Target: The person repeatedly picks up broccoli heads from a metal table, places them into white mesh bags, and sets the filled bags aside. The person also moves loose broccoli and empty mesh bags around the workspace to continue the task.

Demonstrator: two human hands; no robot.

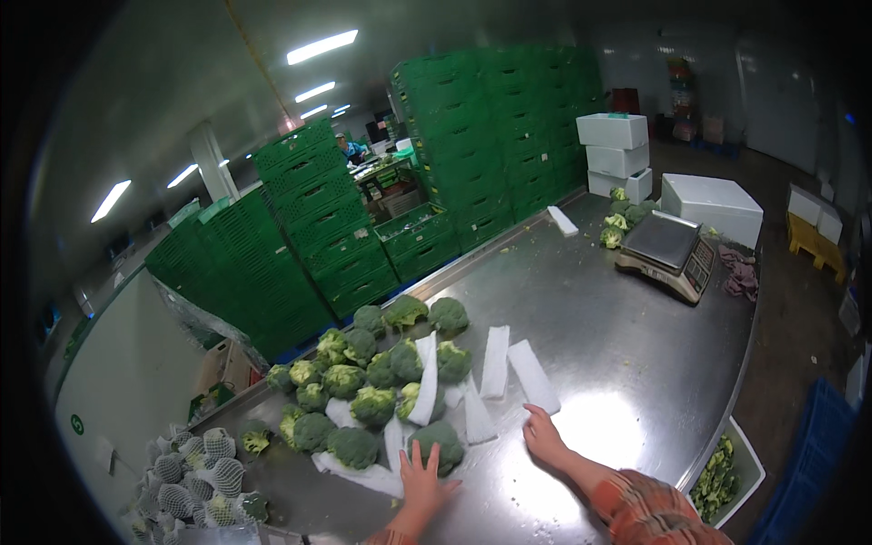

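My left hand (424, 482) reaches forward with spread fingers, its fingertips at the near side of a broccoli head (437, 446). To the right, my right hand (543, 434) is at the lower end of a white foam net sleeve (534, 375) that lies flat on the steel table; whether the fingers pinch it is not clear. Another flat sleeve (495, 361) lies beside that one. Beyond my left hand many broccoli heads (344, 380) are heaped, with more white sleeves among and over them. At the lower left, broccoli heads in white netting (197, 477) are piled up.
A digital scale (659, 248) stands at the far right of the table (586, 320), near white foam boxes (712, 204), loose broccoli and a cloth (739, 272). Stacked green crates (477, 136) line the far edge. A white bin (746, 463) of trimmings stands at lower right. A person (351, 150) is far behind.
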